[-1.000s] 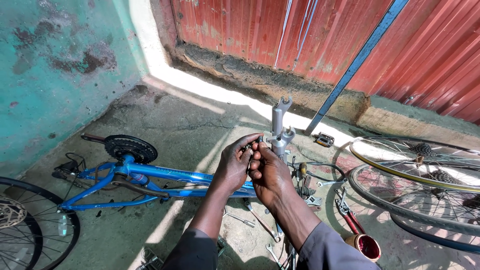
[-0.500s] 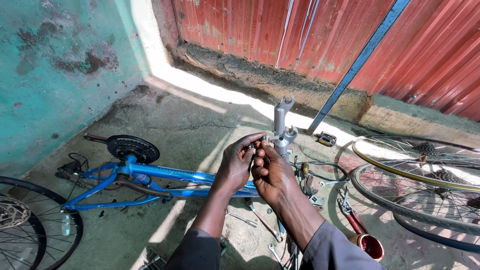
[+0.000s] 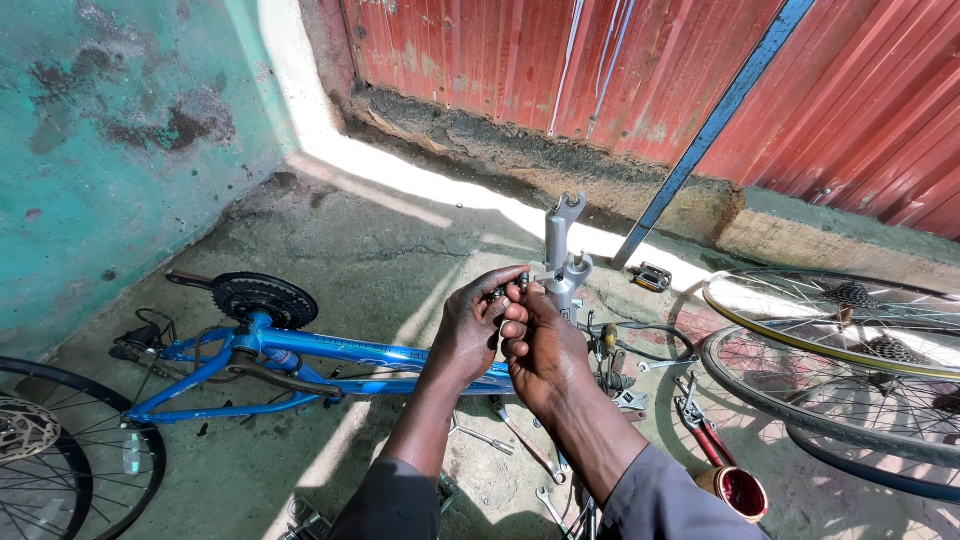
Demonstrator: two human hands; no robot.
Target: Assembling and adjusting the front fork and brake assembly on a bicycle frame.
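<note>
The landmark here is the blue metal bicycle frame [image 3: 300,355], which lies on its side on the grey concrete floor [image 3: 380,240]. At its left end a black spoked wheel [image 3: 60,450] rests on the floor, and a black toothed chainring [image 3: 262,296] sits on top of the frame near that end. At the frame's right end, both hands meet just above it. The left hand [image 3: 470,330] comes up from below with its fingers curled, and its grip is narrow, pinching a small dark metal part [image 3: 497,293] at the fingertips. The right hand [image 3: 540,345] is pressed against the left hand, and its fingers are curled close too, touching the same small part, though I cannot tell if it really holds it. Just to the right of both hands stands the grey metal stem tube [image 3: 560,250] that rises from the frame's right end. Its long way points straight up, and it is a bit farther from the person than the fingertips, so the right hand is the nearer one. Both forearms slant up from the bottom edge toward the tube. Silver spanners [image 3: 525,445] lie on the floor below the frame's right end, red-handled pliers [image 3: 700,430] lie farther right, and two spoked wheels [image 3: 850,350] lie past them.
</note>
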